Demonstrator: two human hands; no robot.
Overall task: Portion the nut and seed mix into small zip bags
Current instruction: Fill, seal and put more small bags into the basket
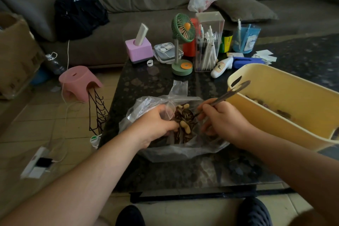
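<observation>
- Hands meet over a clear plastic bag (176, 150) of striped seeds and peanuts (183, 124) on the dark stone coffee table (183, 174).
- Left hand (156, 124) pinches the small clear zip bag's (167, 111) mouth; right hand (222, 121) grips a metal spoon (229, 95) dipping into it.
- Just right, a pale yellow plastic tub (286, 101) holds more mix.
- Beyond stands a green desk fan (182, 42).

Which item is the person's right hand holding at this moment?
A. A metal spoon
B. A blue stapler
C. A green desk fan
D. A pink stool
A: the right hand grips the handle of a metal spoon, whose bowl is down in the nut and seed mix inside the clear plastic bag.
</observation>
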